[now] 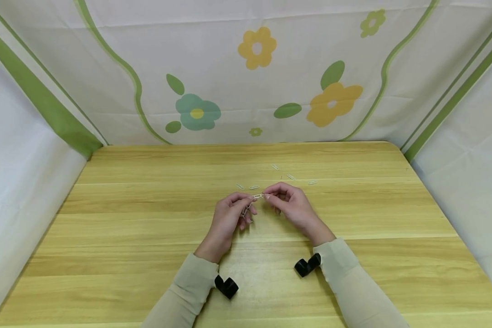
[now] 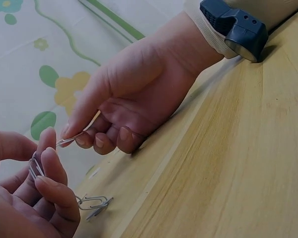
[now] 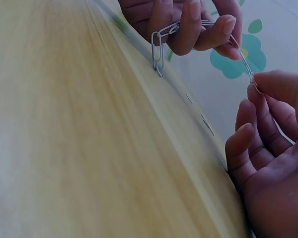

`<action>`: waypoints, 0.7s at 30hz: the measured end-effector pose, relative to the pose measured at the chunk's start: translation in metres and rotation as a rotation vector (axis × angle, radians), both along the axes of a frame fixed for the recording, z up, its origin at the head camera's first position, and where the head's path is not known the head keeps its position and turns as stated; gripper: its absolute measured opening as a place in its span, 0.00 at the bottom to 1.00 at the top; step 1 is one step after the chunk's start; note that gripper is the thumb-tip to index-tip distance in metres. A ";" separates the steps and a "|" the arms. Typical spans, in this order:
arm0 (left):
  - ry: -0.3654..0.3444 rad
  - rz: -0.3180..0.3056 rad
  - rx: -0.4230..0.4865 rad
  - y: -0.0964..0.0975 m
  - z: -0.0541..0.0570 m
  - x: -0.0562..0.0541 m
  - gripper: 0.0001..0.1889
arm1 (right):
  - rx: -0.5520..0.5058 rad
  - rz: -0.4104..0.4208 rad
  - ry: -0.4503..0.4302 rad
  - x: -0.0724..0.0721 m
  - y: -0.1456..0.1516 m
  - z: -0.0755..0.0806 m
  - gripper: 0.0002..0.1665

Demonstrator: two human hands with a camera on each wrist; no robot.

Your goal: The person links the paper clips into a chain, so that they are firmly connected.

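Note:
Between thumb and fingers, my left hand [image 1: 225, 217] holds a chain of linked silver paper clips [image 1: 246, 211]. Part of the chain runs across its fingers, and the loose end [image 3: 158, 53] dangles below them in the right wrist view. A paper clip [image 1: 257, 196] spans the gap between both hands. My right hand [image 1: 294, 207] pinches its far end with thumb and index finger, the other fingers loosely curled. In the left wrist view, the left fingers [image 2: 53, 168] partly hide the chain.
Just beyond the hands, two loose paper clips [image 1: 254, 187] lie on the wooden table [image 1: 147, 246]. Farther back and right are more loose clips [image 1: 290, 176]. A white flowered curtain [image 1: 229, 91] stands along the table's back edge, with white cloth at both sides.

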State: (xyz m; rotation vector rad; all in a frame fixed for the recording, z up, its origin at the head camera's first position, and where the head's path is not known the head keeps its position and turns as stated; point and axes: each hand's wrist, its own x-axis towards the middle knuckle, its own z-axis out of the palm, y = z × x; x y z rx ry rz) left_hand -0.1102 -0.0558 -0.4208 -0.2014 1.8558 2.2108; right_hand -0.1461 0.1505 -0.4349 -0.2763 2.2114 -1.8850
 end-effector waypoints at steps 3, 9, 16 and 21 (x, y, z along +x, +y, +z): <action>-0.004 -0.004 0.002 0.000 0.000 0.000 0.11 | -0.008 -0.013 -0.001 -0.001 0.001 -0.001 0.13; -0.035 -0.033 0.000 0.001 0.002 0.000 0.09 | -0.150 -0.052 -0.030 -0.002 0.004 0.000 0.17; 0.002 -0.108 -0.057 0.002 0.001 0.001 0.15 | -0.285 -0.073 -0.084 -0.003 0.006 0.001 0.10; 0.024 -0.124 -0.091 0.002 0.001 0.003 0.17 | -0.296 -0.066 -0.101 -0.002 0.005 0.003 0.06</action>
